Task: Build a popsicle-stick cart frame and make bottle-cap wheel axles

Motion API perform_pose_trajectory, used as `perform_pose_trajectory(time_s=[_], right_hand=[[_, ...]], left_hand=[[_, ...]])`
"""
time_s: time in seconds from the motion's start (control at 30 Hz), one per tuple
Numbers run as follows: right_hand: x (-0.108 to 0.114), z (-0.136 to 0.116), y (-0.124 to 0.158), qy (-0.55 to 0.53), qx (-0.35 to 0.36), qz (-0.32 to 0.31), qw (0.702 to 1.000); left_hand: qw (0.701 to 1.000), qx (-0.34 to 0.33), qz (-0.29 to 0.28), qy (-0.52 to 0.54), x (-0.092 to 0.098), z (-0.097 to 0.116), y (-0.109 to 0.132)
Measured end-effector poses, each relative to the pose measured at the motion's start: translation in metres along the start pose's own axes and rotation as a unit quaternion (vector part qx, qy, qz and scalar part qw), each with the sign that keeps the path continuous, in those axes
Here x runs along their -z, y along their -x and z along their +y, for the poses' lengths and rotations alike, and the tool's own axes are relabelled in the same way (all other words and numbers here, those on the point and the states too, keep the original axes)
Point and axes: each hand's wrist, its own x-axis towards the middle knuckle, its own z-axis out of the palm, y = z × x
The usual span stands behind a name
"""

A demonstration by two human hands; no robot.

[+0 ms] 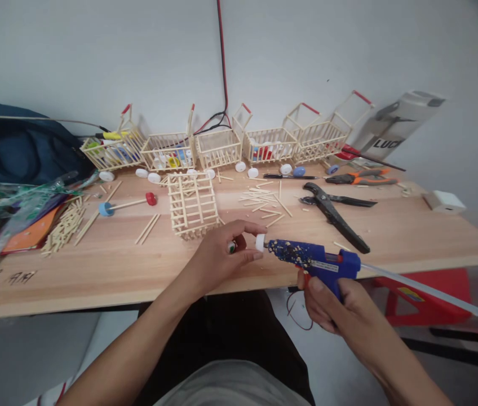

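Note:
Over the front of the table, my left hand (222, 254) pinches a small white cap (260, 242) between thumb and index finger; another small round piece (231, 247) shows between its fingers. My right hand (327, 301) is wrapped round the handle of a blue glue gun (315, 260). The gun's nozzle points left, at the cap, and a long glue stick (429, 290) runs out of its back. Just behind my left hand lies a lattice frame of thin wooden sticks (192, 204).
Several stick-built carts (218, 148) line the wall. Loose sticks (260, 197), black cutters (336, 214) and orange-handled pliers (361, 177) lie behind the gun. An axle (131, 204) with blue and red caps sits left; a red stool (433, 296) stands below the right edge.

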Motion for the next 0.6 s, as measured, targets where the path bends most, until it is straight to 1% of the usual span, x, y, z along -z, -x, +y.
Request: perform_pose_trajectory(time_s=[0.1, 0.2, 0.3, 0.4, 0.53, 0.6], right_hand=[[0.007, 0.0, -0.003, 0.079, 0.007, 0.006, 0.997], [0.016, 0.003, -0.007, 0.155, 0.033, 0.004, 0.987], [0.019, 0.003, -0.011, 0.184, 0.061, 0.009, 0.981], [0.017, -0.002, -0.013, 0.215, 0.093, 0.025, 0.972], [0.016, -0.009, -0.015, 0.275, 0.145, 0.053, 0.949], [0.017, -0.01, -0.015, 0.294, 0.157, 0.066, 0.941]], left_hand=[[0.999, -0.002, -0.006, -0.047, -0.002, 0.002, -0.002], [0.995, -0.005, 0.002, -0.096, -0.003, 0.004, -0.005], [0.993, -0.003, 0.009, -0.117, -0.005, 0.006, -0.008], [0.992, -0.007, 0.002, -0.129, -0.008, 0.003, -0.011], [0.988, -0.041, -0.021, -0.149, -0.01, -0.005, -0.013], [0.986, -0.059, -0.023, -0.156, -0.01, -0.008, -0.015]])
